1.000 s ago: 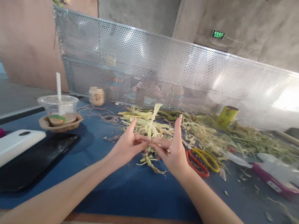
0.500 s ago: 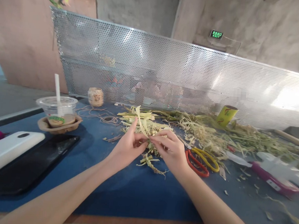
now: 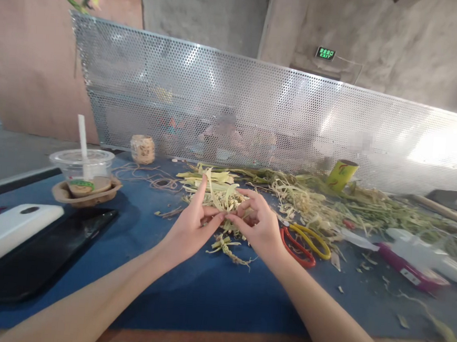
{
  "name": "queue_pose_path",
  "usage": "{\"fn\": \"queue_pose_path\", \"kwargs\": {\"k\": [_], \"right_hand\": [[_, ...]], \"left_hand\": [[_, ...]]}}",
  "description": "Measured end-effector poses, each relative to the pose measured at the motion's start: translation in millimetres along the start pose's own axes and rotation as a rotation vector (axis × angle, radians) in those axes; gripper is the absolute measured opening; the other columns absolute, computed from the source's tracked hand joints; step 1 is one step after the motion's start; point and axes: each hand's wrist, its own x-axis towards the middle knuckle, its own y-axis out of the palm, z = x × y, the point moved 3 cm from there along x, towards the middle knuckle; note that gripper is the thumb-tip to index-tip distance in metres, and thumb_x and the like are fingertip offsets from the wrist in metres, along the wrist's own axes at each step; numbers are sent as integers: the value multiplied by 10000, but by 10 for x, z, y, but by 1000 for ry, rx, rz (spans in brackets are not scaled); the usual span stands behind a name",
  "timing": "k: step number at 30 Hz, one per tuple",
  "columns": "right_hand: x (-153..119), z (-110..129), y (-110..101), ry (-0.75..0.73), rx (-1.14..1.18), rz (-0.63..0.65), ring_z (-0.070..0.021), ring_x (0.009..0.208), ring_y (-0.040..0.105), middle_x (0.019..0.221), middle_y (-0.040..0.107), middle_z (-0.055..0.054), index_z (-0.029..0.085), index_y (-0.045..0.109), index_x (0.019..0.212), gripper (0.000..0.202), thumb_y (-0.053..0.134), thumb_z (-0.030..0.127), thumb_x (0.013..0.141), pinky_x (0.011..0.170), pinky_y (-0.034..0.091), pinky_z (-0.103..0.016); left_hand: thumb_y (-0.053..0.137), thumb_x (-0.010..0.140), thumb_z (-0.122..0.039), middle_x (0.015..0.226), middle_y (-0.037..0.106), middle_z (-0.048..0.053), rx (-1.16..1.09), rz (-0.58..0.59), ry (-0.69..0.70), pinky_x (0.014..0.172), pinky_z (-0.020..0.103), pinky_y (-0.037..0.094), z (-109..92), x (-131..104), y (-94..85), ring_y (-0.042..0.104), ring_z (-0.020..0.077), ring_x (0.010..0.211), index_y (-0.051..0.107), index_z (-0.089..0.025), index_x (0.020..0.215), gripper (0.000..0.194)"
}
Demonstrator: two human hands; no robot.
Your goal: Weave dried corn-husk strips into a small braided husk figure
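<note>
In the head view my left hand [image 3: 192, 223] pinches a pale strip of dried plant leaf [image 3: 212, 188], its index finger raised and the strip standing up behind it. Close against it, my right hand [image 3: 259, 223] has thumb and fingertips together at the same spot, fingers bent. What lies between the fingertips is small and partly hidden. Beyond both hands spreads a heap of yellow-green leaf strips [image 3: 231, 177]. Just below them on the blue table lies a small knotted plant piece [image 3: 228, 250] with frayed ends. Scissors with red and yellow handles [image 3: 305, 262] rest beside my right wrist.
At left are a plastic cup [image 3: 82, 167] with a straw, a white device [image 3: 14, 228] and a black phone [image 3: 40, 251]. A twine-wrapped jar [image 3: 143, 150] stands behind. Right are dried stalks [image 3: 383, 212], a yellow-green can [image 3: 342, 174] and a purple-and-white glue gun [image 3: 411, 267]. A perforated metal screen [image 3: 250, 99] backs the table.
My right hand's fingers have opened out and lifted slightly, while thumb and fingertip stay near the left hand's pinch. The whole view has shifted a little.
</note>
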Motion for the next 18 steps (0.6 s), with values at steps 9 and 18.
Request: {"fn": "queue_pose_path", "kwargs": {"k": [9,18], "right_hand": [[61,109,-27,-146,147,42,-100,611,565,905,636,-56,195,673,734,35,642,203,719,459,473,-197],[-47,195,-114,-489,-133,-52,-113,705,668,937,705,-32,253,689,1011,300,489,101,847,623,557,-216]], "left_hand": [[535,821,-305,636,620,-17,-39,38,-54,536,249,368,17,27,16,510,133,559,-160,-122,1419,935],[574,790,-299,518,543,-66,-147,74,-147,536,241,364,-12,42,20,484,117,515,-85,-64,1423,943]]}}
